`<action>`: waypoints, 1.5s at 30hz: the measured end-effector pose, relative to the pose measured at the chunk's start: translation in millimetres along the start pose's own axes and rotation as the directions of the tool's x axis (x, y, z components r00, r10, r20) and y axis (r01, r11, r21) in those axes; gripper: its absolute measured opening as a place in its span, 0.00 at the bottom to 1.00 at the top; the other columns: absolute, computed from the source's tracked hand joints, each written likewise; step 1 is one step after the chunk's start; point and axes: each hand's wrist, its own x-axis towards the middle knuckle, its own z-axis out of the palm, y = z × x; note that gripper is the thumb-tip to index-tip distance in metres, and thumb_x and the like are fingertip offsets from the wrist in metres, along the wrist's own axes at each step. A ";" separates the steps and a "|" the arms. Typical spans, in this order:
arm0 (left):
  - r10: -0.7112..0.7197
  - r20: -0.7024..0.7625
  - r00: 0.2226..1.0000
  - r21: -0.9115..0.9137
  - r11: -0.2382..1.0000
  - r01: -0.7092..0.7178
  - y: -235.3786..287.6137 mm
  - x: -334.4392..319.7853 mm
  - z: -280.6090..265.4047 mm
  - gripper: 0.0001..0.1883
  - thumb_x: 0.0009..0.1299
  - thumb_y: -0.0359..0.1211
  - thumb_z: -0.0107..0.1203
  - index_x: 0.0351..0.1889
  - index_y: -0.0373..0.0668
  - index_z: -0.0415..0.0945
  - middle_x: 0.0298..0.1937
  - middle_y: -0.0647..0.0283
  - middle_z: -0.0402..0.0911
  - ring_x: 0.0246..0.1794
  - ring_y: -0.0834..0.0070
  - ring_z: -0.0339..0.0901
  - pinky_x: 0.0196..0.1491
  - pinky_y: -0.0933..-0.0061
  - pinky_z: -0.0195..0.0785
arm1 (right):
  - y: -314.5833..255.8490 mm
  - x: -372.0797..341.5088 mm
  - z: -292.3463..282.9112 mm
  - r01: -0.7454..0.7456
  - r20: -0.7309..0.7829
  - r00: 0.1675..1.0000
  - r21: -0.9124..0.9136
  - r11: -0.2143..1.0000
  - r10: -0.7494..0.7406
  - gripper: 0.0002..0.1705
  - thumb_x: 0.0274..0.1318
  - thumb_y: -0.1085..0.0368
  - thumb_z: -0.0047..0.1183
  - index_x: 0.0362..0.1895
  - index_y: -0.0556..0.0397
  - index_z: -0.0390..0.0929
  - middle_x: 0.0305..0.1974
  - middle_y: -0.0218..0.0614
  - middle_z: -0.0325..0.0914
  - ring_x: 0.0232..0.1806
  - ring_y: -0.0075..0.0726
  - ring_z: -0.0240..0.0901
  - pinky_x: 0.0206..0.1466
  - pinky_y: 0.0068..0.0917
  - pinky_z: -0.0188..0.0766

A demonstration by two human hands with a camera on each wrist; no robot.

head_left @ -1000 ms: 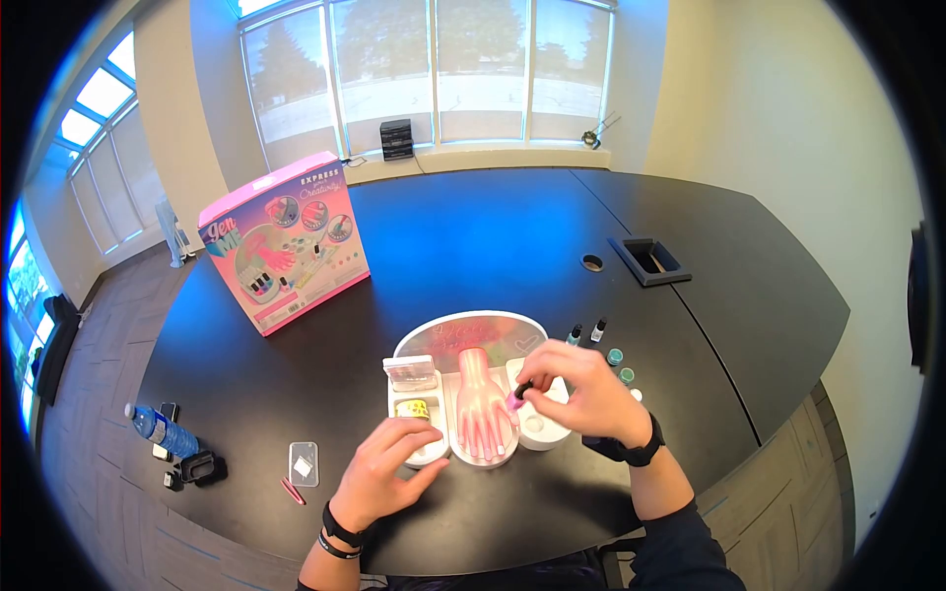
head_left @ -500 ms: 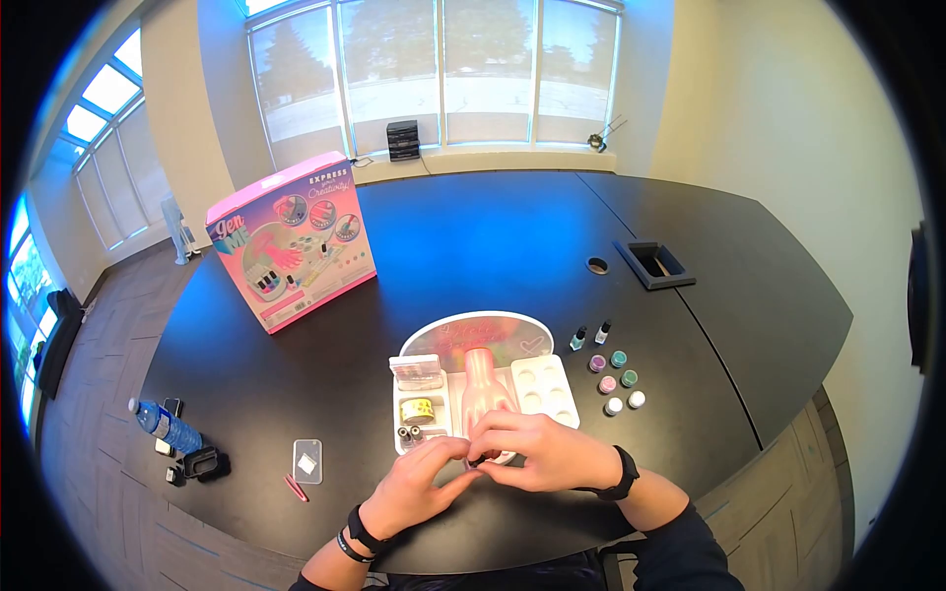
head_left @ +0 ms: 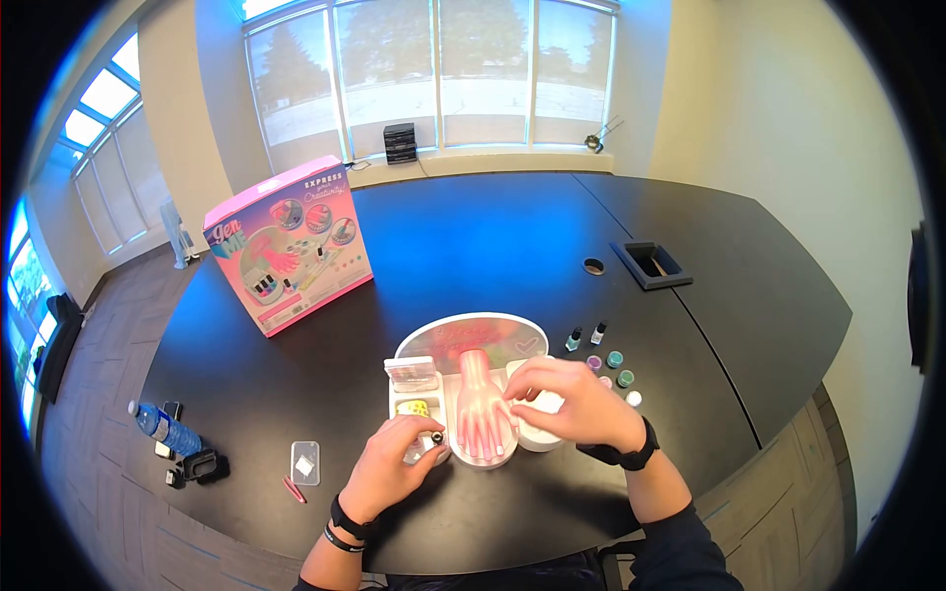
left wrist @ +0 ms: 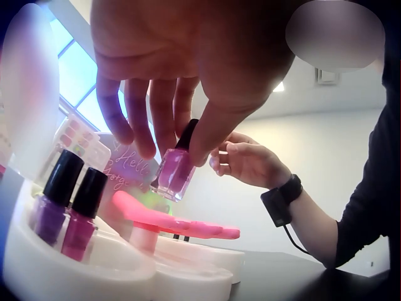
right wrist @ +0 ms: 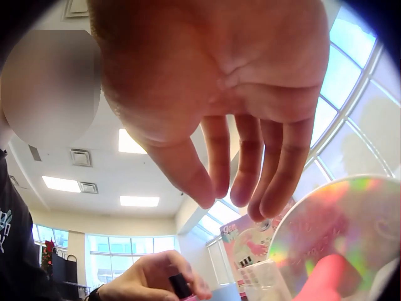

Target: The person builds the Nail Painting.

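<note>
My left hand (head_left: 392,461) pinches a small nail polish bottle (left wrist: 175,172) of pink-purple polish between thumb and fingers, its black cap on. It is held over the left side of a white manicure station (head_left: 434,463). A pink model hand (head_left: 475,399) with pale nails lies palm-down in the station's middle. My right hand (head_left: 581,406) hovers at the station's right side, fingers loosely bent and holding nothing. In the left wrist view, a purple polish bottle (left wrist: 53,204) and a magenta polish bottle (left wrist: 81,219) stand in the station's left compartment.
Right of the station stand two polish bottles (head_left: 585,336) and several small pots (head_left: 625,377). A yellow patterned roll (head_left: 412,408) sits in the left compartment. A pink box (head_left: 291,251), a water bottle (head_left: 166,426), a clear case (head_left: 305,463) and pink tweezers (head_left: 295,490) are on the left.
My right hand held the black-capped bottle a second ago. Both hands then met over it before the model hand. Now my left hand has it, back left, and my right hand has withdrawn rightward.
</note>
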 end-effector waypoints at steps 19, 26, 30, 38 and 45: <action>-0.070 0.049 0.996 0.175 0.983 0.060 -32.7 -2.1 -0.3 0.14 0.67 0.28 0.75 0.49 0.43 0.87 0.55 0.56 0.90 0.63 0.54 0.84 0.68 0.56 0.74 | 84.9 -19.5 -70.3 -0.298 -0.334 0.901 -0.011 0.954 0.277 0.06 0.65 0.72 0.69 0.45 0.58 0.89 0.42 0.35 0.88 0.41 0.30 0.87 0.47 0.29 0.85; -0.111 0.077 0.991 0.196 0.976 0.094 -34.7 -2.8 -1.1 0.14 0.66 0.29 0.75 0.49 0.42 0.87 0.58 0.54 0.88 0.66 0.53 0.81 0.70 0.55 0.72 | 116.8 -31.5 -83.4 -0.429 -0.419 0.847 -0.178 0.885 0.326 0.08 0.63 0.73 0.68 0.46 0.59 0.88 0.43 0.36 0.87 0.41 0.30 0.86 0.45 0.28 0.84; -0.092 0.079 0.993 0.206 0.976 0.074 -38.8 -3.6 0.0 0.14 0.67 0.30 0.75 0.48 0.41 0.85 0.56 0.53 0.88 0.65 0.53 0.81 0.68 0.54 0.71 | 135.8 -40.8 -84.6 -0.490 -0.433 0.836 -0.312 0.814 0.337 0.11 0.60 0.74 0.68 0.48 0.57 0.89 0.45 0.36 0.87 0.42 0.33 0.85 0.47 0.30 0.83; -0.088 0.076 0.993 0.239 0.969 0.067 -42.0 -5.0 2.3 0.14 0.67 0.30 0.75 0.49 0.40 0.86 0.57 0.51 0.88 0.66 0.53 0.81 0.68 0.53 0.71 | 174.5 -56.1 -77.5 -0.543 -0.408 0.829 -0.426 0.723 0.382 0.17 0.60 0.71 0.67 0.55 0.53 0.90 0.56 0.36 0.87 0.46 0.43 0.84 0.56 0.40 0.83; -0.105 0.087 0.991 0.258 0.963 0.079 -43.3 -4.6 2.7 0.14 0.67 0.33 0.76 0.48 0.40 0.86 0.57 0.51 0.88 0.66 0.52 0.81 0.69 0.54 0.72 | 175.5 -56.3 -72.9 -0.606 -0.405 0.789 -0.388 0.694 0.462 0.17 0.63 0.70 0.66 0.56 0.52 0.90 0.61 0.36 0.87 0.60 0.53 0.85 0.64 0.46 0.82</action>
